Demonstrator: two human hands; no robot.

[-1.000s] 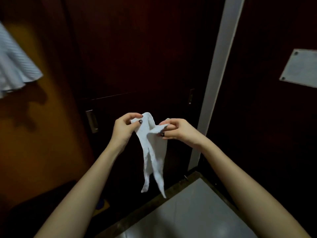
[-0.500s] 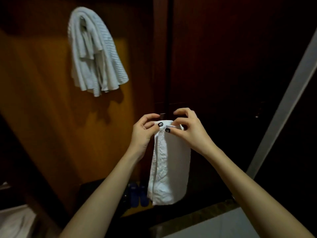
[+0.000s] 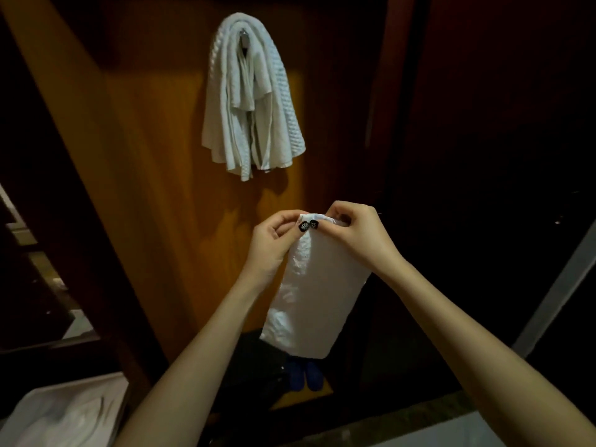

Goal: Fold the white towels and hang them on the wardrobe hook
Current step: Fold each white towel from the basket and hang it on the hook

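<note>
Your L hand [image 3: 274, 240] and R hand [image 3: 358, 233] both pinch the top edge of the towel [image 3: 316, 285], thumbs side by side near its top-left corner. The towel hangs straight below both hands, btwn your forearms. R fingers curl over the bunched top fold; L thumb & forefinger nip the corner. Long axis is approx. vert., leaning a bit to lower left: top at the hands, free end down, its bottom edge just above the blue slippers [image 3: 304, 375] in view. It's white, folded to a narrow rectangle, left side crinkled w/ bumpy texture, right side smoother. You hold it below and right of the hung towels [image 3: 254, 101] on the hook [image 3: 244, 38], well apart from them.
</note>
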